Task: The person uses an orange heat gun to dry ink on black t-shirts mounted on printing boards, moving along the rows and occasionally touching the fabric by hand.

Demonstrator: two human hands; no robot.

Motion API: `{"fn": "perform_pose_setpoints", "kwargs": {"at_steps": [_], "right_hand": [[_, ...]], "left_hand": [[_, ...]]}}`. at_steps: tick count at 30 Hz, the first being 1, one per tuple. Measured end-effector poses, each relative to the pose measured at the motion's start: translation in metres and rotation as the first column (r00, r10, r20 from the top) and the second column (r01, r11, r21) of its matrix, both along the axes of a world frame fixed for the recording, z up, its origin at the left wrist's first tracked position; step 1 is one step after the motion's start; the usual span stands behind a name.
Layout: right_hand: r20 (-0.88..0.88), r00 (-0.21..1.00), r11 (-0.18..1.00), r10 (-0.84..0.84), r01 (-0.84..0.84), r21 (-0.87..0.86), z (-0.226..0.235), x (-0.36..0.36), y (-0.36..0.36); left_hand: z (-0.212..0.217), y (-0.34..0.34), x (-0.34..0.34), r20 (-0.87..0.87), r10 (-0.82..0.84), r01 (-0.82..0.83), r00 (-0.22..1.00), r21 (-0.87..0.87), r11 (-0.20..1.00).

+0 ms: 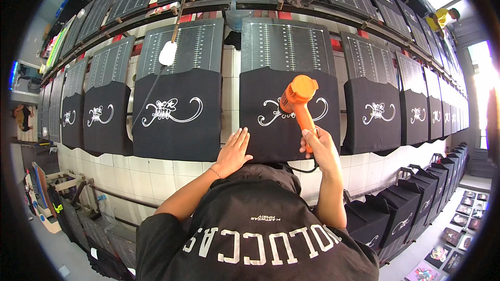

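My right hand [322, 150] is wrapped round the handle of an orange heat gun [299, 96]. The gun's nozzle is over the white curling print on a black T-shirt [289, 140], and it hides part of that print. This shirt is stretched over a dark printing board [286, 47] with white ruler marks. My left hand [234, 152] has its fingers stretched out at the shirt's near left edge and holds nothing. Whether it touches the cloth I cannot tell. A dark cord [302, 169] runs from the gun's handle.
To the left, another printed black shirt [177, 119] covers its board, with more along the row both ways. A white socket box [167, 53] hangs on a cord above it. Draped boards [398, 208] stand behind me at right. Another person [441, 18] is at the far right.
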State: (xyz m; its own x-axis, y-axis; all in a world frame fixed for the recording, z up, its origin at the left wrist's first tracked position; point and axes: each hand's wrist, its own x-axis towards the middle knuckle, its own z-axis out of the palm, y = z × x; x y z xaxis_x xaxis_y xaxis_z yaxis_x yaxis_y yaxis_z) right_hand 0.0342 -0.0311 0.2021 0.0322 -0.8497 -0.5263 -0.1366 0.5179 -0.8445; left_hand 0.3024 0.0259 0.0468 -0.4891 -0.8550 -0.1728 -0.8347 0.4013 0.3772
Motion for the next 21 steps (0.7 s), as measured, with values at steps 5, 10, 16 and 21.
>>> {"fn": "perform_pose_setpoints", "kwargs": {"at_steps": [5, 10, 16, 21], "right_hand": [[-0.056, 0.997, 0.999, -0.049, 0.05, 0.01, 0.005, -0.012, 0.012], [-0.034, 0.996, 0.996, -0.088, 0.089, 0.019, 0.005, -0.023, 0.022], [0.129, 0.991, 0.998, -0.044, 0.038, 0.051, 0.004, -0.018, 0.026], [0.111, 0.994, 0.999, 0.023, -0.026, 0.028, 0.0, -0.004, 0.022]], "left_hand": [[0.003, 0.013, -0.005, 0.009, -0.055, 0.054, 0.998, 0.031, 0.998], [-0.005, 0.016, -0.028, -0.045, -0.243, 0.243, 0.969, -0.012, 0.97], [-0.013, 0.022, -0.056, -0.101, -0.368, 0.363, 0.924, -0.065, 0.93], [-0.016, 0.036, -0.018, -0.117, -0.245, 0.245, 0.962, -0.009, 0.969]]}}
